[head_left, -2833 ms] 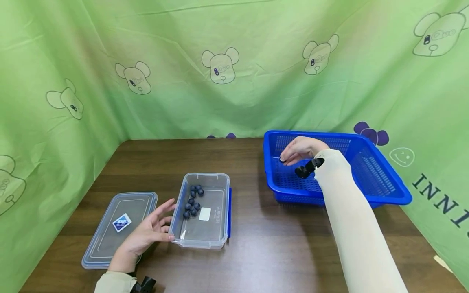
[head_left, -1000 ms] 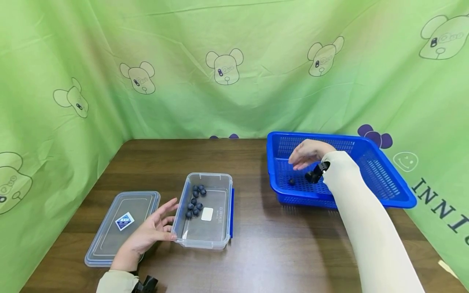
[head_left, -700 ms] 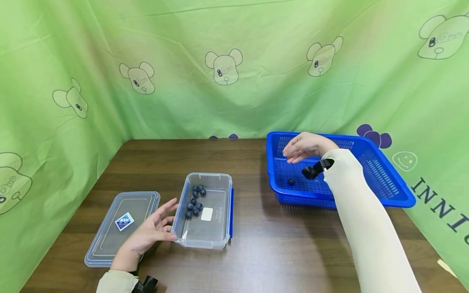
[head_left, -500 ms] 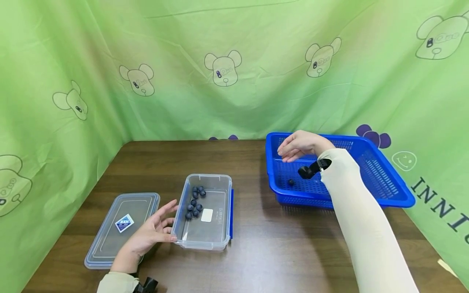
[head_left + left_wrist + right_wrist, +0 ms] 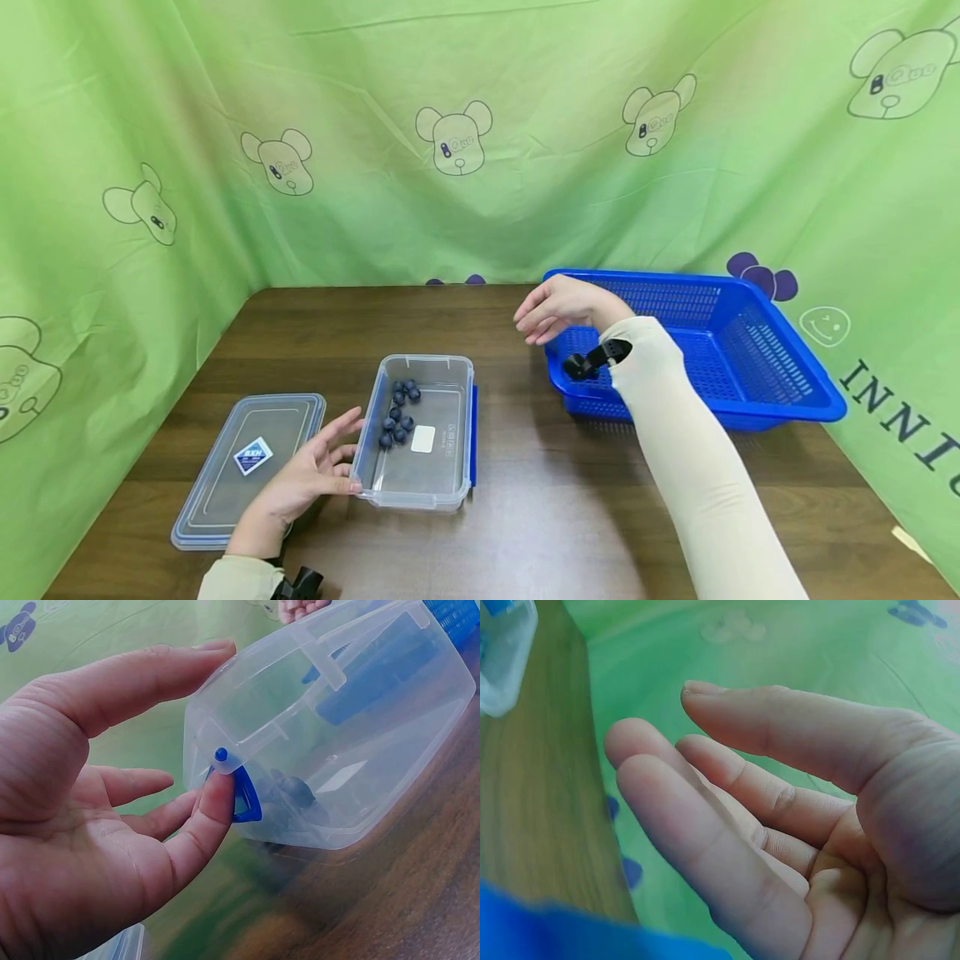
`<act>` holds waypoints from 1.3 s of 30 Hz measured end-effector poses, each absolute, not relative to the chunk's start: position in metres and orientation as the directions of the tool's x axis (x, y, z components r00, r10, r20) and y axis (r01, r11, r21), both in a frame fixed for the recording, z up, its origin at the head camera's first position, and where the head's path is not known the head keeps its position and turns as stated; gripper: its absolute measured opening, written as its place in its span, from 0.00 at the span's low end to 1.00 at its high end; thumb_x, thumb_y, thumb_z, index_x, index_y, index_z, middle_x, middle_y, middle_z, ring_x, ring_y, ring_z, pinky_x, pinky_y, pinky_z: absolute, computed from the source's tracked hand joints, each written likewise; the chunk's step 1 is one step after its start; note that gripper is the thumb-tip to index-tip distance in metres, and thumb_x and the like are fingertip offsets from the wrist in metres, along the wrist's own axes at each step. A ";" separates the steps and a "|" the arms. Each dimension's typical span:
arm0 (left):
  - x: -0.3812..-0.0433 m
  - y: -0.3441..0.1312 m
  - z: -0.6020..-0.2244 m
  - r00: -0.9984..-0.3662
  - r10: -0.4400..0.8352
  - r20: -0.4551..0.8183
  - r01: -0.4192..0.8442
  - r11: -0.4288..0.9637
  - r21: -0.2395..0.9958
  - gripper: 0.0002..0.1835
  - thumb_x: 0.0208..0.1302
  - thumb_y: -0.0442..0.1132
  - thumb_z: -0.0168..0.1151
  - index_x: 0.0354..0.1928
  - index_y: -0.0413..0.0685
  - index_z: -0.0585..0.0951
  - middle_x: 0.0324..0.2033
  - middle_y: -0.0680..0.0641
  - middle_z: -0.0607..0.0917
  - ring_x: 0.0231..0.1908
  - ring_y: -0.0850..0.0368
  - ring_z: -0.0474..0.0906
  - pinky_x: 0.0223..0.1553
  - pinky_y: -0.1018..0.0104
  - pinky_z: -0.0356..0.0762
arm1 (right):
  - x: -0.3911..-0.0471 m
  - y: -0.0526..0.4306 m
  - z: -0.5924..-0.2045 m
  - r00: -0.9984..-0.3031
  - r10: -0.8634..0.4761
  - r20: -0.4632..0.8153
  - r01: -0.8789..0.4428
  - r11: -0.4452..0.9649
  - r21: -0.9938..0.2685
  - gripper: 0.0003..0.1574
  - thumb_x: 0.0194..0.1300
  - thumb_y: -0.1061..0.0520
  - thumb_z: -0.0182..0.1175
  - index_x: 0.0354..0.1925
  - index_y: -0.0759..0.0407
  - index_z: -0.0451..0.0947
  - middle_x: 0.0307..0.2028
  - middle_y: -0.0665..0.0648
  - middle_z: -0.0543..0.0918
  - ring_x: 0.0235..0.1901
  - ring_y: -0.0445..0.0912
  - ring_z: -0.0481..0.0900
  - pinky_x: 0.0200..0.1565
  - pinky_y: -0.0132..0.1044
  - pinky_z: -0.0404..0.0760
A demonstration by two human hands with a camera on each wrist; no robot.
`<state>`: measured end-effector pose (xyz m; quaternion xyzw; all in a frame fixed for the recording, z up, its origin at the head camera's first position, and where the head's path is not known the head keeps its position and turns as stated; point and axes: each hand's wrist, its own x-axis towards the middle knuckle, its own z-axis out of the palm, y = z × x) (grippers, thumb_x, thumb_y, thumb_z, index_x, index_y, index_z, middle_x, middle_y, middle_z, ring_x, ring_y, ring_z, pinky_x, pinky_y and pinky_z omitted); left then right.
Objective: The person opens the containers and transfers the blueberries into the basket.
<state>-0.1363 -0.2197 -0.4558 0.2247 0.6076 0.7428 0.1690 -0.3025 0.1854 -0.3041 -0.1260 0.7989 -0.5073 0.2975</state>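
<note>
Spread fingers of my left hand point(image 5: 303, 477) touch the near left corner of a clear plastic food container point(image 5: 442, 454). In the left wrist view, the thumb lies along the container's rim and one finger rests at its blue latch point(image 5: 246, 796). Several blueberries point(image 5: 396, 414) lie along the container's left side. My right hand point(image 5: 558, 307) hovers at the left rim of a blue plastic basket point(image 5: 757, 350). Its fingers point(image 5: 697, 832) are loosely bent, with nothing between them and the thumb. The right wrist and its camera cover the basket floor where a blueberry lay in earlier frames.
Left of the container lies its clear lid point(image 5: 247, 467), with a blue-and-white label on it, partly behind the left wrist. Brown wooden table point(image 5: 517, 500) stretches between container and basket. A green printed curtain point(image 5: 360, 217) hangs around the back and sides.
My right hand held a blueberry over the basket and let it go onto the basket floor. It has since moved left to the basket's rim. The left hand keeps its place.
</note>
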 end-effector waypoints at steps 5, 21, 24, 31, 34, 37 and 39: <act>-0.136 -0.220 -0.456 -0.840 0.525 0.136 0.029 -0.207 0.978 0.49 0.56 0.23 0.68 0.77 0.45 0.54 0.70 0.26 0.50 0.55 0.52 0.74 0.47 0.64 0.81 | -0.298 0.154 -0.316 -0.768 -0.533 -0.356 0.102 0.447 -0.889 0.15 0.61 0.70 0.64 0.47 0.76 0.78 0.28 0.61 0.86 0.28 0.49 0.86 0.38 0.42 0.87; -0.136 -0.220 -0.455 -0.842 0.525 0.122 0.018 -0.198 0.980 0.50 0.56 0.23 0.68 0.77 0.39 0.51 0.70 0.26 0.50 0.54 0.52 0.75 0.46 0.64 0.82 | -0.286 0.063 -0.353 -0.680 -0.597 -0.425 0.133 0.469 -0.873 0.15 0.61 0.72 0.64 0.46 0.77 0.78 0.26 0.60 0.85 0.26 0.48 0.85 0.37 0.43 0.87; -0.136 -0.220 -0.454 -0.841 0.525 0.133 0.029 -0.201 0.979 0.50 0.56 0.23 0.68 0.77 0.42 0.53 0.70 0.26 0.51 0.54 0.52 0.74 0.46 0.65 0.82 | -0.285 0.054 -0.361 -0.689 -0.576 -0.439 0.142 0.487 -0.862 0.10 0.61 0.71 0.64 0.42 0.73 0.79 0.26 0.61 0.85 0.27 0.50 0.86 0.37 0.43 0.87; -0.136 -0.219 -0.453 -0.839 0.529 0.125 0.026 -0.191 0.981 0.50 0.56 0.24 0.68 0.77 0.42 0.53 0.69 0.20 0.44 0.54 0.53 0.74 0.46 0.65 0.82 | -0.284 0.040 -0.376 -0.691 -0.551 -0.468 0.124 0.547 -0.828 0.10 0.61 0.69 0.65 0.43 0.72 0.80 0.34 0.71 0.86 0.30 0.53 0.87 0.39 0.44 0.86; -0.137 -0.220 -0.454 -0.839 0.531 0.120 0.024 -0.185 0.982 0.50 0.56 0.24 0.68 0.77 0.41 0.51 0.69 0.20 0.43 0.54 0.53 0.75 0.46 0.64 0.82 | -0.283 0.035 -0.380 -0.698 -0.543 -0.467 0.106 0.566 -0.817 0.10 0.61 0.69 0.65 0.42 0.71 0.80 0.32 0.68 0.85 0.33 0.56 0.87 0.37 0.42 0.87; -0.137 -0.220 -0.455 -0.843 0.527 0.102 0.012 -0.171 0.985 0.51 0.56 0.24 0.68 0.77 0.38 0.50 0.69 0.20 0.44 0.54 0.53 0.75 0.46 0.64 0.82 | -0.281 0.030 -0.382 -0.702 -0.537 -0.468 0.090 0.585 -0.806 0.10 0.61 0.68 0.66 0.42 0.71 0.80 0.31 0.67 0.85 0.32 0.56 0.87 0.37 0.42 0.86; -0.137 -0.220 -0.455 -0.845 0.526 0.091 0.004 -0.165 0.986 0.51 0.56 0.24 0.68 0.77 0.37 0.49 0.69 0.21 0.44 0.54 0.53 0.75 0.46 0.64 0.82 | -0.280 0.027 -0.384 -0.706 -0.531 -0.470 0.083 0.596 -0.799 0.10 0.60 0.69 0.66 0.42 0.71 0.80 0.32 0.68 0.85 0.32 0.56 0.87 0.37 0.42 0.86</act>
